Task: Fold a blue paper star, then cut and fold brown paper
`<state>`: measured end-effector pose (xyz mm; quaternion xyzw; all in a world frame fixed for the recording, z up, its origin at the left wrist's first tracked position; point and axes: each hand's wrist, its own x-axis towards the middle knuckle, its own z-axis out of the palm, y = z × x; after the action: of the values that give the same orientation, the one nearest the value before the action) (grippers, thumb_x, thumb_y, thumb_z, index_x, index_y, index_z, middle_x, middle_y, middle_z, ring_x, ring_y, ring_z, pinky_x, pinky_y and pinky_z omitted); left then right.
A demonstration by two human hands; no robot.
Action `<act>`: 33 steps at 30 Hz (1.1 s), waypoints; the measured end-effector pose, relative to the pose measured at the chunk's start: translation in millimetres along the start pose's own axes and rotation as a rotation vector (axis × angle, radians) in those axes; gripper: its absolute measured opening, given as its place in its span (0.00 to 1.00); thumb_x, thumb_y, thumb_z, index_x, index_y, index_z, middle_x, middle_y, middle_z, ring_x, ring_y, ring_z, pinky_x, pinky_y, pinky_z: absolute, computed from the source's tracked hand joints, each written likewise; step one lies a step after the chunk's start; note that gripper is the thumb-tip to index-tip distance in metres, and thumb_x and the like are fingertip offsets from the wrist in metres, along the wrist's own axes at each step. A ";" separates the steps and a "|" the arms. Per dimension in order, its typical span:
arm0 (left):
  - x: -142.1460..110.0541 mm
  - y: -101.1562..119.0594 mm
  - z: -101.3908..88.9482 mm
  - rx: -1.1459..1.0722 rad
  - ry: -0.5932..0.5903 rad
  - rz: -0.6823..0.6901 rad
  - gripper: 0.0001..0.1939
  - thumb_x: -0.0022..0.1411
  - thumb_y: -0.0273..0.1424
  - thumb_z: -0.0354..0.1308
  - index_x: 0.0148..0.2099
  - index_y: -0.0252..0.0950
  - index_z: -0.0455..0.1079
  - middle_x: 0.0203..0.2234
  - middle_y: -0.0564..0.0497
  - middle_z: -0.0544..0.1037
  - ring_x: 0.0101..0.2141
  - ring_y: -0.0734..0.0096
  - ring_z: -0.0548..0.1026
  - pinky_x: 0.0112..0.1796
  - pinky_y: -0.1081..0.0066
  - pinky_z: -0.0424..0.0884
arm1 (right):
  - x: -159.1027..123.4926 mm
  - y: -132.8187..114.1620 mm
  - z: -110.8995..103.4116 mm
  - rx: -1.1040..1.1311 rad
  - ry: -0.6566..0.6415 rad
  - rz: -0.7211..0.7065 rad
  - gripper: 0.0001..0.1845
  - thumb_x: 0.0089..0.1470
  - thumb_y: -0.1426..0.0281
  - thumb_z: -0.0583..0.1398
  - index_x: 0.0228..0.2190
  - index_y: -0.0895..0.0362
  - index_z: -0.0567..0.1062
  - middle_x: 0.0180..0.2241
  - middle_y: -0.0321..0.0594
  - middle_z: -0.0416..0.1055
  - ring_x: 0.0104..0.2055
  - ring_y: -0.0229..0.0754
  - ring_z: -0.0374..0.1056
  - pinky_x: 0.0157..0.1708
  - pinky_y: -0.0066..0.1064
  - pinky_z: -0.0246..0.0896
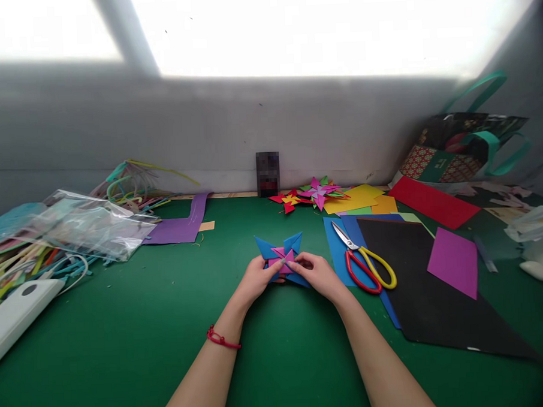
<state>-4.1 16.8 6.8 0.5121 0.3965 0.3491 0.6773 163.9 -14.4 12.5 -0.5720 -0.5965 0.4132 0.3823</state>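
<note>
A folded paper star (265, 247) with blue points and a pink-purple centre is held just above the green table, between both hands. My left hand (255, 279) grips its left side, the thumb pressed on the pink centre. From the right, my right hand (317, 273) pinches the star, its thumb also on the centre and its fingers curled at the edge. The fingers underneath are mostly hidden. To the right of my right hand lie scissors (355, 251) with one red and one yellow handle, blades apart, on blue and black paper sheets (442, 298).
Finished paper stars (318, 192) lie by the wall beside yellow sheets (354, 198). A red sheet (433, 201) and a purple sheet (454, 261) are at right, near a patterned bag (440, 160). Leftward are purple paper (173, 230), a clear plastic bag (96, 223) and a white device (22, 313).
</note>
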 end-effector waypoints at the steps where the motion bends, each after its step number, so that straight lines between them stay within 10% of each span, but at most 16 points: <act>1: 1.2 -0.4 1.2 -0.026 0.013 0.001 0.22 0.50 0.38 0.60 0.44 0.30 0.68 0.34 0.44 0.76 0.32 0.63 0.75 0.33 0.66 0.73 | 0.0 -0.4 -1.7 0.018 -0.014 0.017 0.18 0.47 0.54 0.55 0.25 0.57 0.72 0.23 0.35 0.67 0.27 0.39 0.61 0.27 0.27 0.53; 9: -1.9 6.2 -1.4 -0.064 -0.140 -0.047 0.21 0.54 0.41 0.56 0.43 0.30 0.70 0.33 0.43 0.77 0.33 0.63 0.75 0.39 0.64 0.71 | -3.5 -5.1 -7.5 0.285 -0.225 0.156 0.22 0.46 0.52 0.56 0.30 0.58 0.75 0.25 0.37 0.71 0.24 0.38 0.64 0.26 0.29 0.57; 33: -5.0 2.3 -6.0 -0.036 -0.174 -0.032 0.21 0.54 0.37 0.57 0.49 0.33 0.66 0.39 0.44 0.74 0.40 0.62 0.73 0.40 0.64 0.71 | -1.5 1.9 -3.8 0.332 -0.226 0.194 0.18 0.42 0.56 0.60 0.27 0.59 0.77 0.24 0.38 0.71 0.22 0.36 0.60 0.21 0.27 0.51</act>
<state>-11.9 15.4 9.0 0.5218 0.3378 0.2996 0.7238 168.2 -15.6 12.2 -0.5061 -0.5015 0.6022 0.3602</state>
